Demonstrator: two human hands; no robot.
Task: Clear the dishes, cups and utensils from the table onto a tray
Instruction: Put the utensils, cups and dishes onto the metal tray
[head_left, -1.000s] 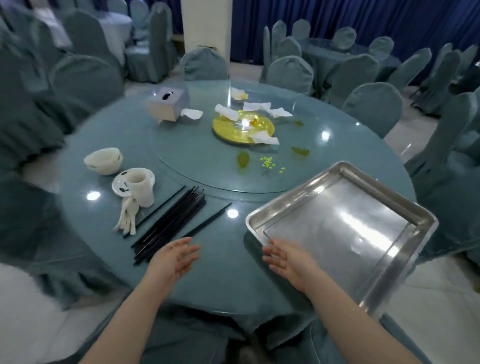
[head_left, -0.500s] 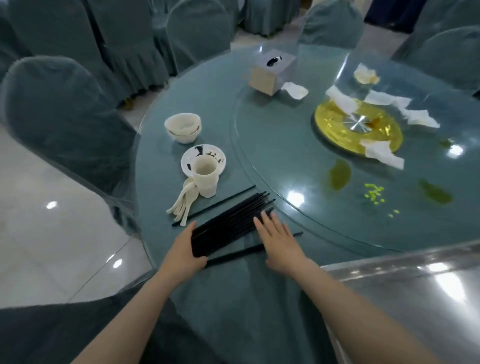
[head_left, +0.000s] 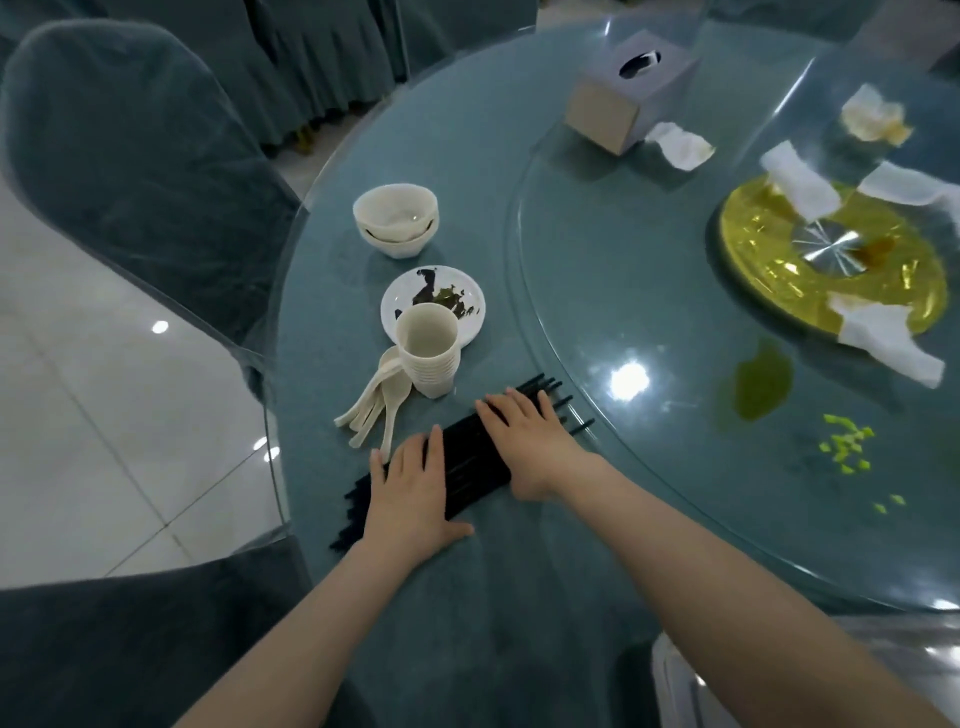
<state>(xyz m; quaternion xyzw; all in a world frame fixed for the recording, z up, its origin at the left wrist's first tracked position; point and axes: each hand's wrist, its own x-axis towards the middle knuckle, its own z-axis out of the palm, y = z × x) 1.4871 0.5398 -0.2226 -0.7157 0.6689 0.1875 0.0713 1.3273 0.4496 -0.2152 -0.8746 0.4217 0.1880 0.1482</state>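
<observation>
Both the left hand (head_left: 410, 488) and right hand (head_left: 524, 441) press flat on black chopsticks (head_left: 470, 457).

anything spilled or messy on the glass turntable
Yes. A green smear and scattered green bits lie on the glass turntable, and crumpled napkins lie on and around the yellow centre disc, one beside the tissue box.
</observation>
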